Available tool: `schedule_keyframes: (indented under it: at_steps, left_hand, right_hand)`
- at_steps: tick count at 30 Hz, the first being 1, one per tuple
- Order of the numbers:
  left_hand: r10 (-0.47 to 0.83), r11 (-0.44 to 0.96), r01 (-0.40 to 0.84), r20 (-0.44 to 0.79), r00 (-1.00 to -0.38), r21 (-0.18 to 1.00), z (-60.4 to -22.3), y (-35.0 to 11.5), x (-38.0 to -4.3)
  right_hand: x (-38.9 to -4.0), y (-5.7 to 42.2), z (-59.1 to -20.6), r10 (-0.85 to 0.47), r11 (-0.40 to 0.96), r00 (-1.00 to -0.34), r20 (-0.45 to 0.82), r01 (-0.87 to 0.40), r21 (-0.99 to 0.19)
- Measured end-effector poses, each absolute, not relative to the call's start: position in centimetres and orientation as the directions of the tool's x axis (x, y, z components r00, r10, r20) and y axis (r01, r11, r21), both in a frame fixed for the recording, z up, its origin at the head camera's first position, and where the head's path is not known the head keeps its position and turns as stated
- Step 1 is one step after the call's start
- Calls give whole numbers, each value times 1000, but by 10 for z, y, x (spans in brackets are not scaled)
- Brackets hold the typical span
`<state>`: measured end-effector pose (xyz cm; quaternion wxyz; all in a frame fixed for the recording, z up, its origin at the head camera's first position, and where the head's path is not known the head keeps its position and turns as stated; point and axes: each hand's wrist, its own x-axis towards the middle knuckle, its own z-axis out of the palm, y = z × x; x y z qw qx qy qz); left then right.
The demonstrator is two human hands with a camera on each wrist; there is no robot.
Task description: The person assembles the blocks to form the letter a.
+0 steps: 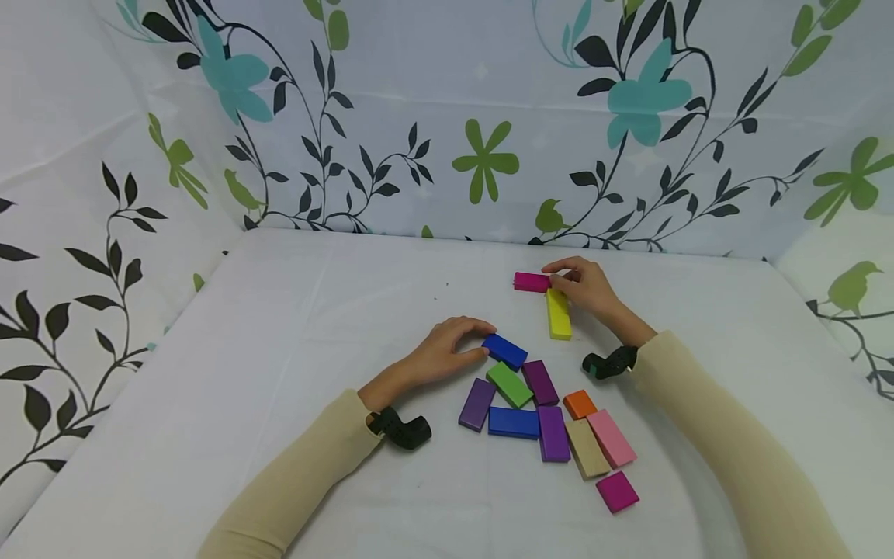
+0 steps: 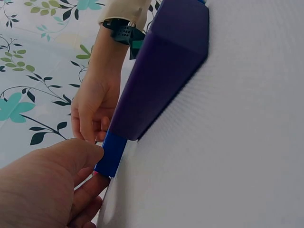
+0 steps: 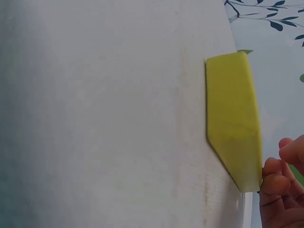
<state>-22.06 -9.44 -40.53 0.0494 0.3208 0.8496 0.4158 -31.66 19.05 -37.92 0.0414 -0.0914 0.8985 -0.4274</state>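
Observation:
Toward the far side of the table, my right hand [image 1: 585, 286] has its fingertips and thumb at the right end of a magenta block [image 1: 531, 282], pinching it. A yellow block [image 1: 559, 314] lies just below that end; in the right wrist view the yellow block [image 3: 232, 114] hides the magenta one from sight. My left hand [image 1: 443, 349] pinches a blue block [image 1: 505, 352] between thumb and fingers, clearly seen on the blue block [image 2: 111, 152] in the left wrist view. A green block [image 1: 510, 384] lies right beside this blue one, and a dark purple block [image 1: 478, 404] lies nearer me.
Close by lie a plum block [image 1: 541, 383], another blue block [image 1: 514, 422], a violet block [image 1: 554, 434], an orange block [image 1: 580, 404], a tan block [image 1: 587, 449], a pink block [image 1: 612, 438] and a magenta square block [image 1: 618, 491]. A patterned curtain [image 1: 419, 78] hangs behind the white table [image 1: 335, 303].

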Motion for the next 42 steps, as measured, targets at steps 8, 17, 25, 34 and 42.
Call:
schedule_keyframes:
  at_steps: [8,17,25,34,42]
  left_hand:
    - [589,441,501,181,-788,745,-408,-95,-219]
    - [589,444,505,184,-787,740,-409,-96,-221]
    - [589,447,507,183,-787,737,-408,-96,-222]
    - [590,451,516,191,-784,728,-408,-94,-222]
    - [589,455,504,176,-789,734,-406,-95,-222]
  right_hand:
    - [-313,189,-383,-238,576,-969,60,-191,-795]
    - [-306,186,-382,-289,550,-952,100,-251,-796]
    - [-298,183,-381,-331,527,-940,85,-259,-809]
    - [-287,185,-380,-425,492,-903,67,-293,-820]
    - [-279,188,-378,-512,465,-857,68,-343,-816]
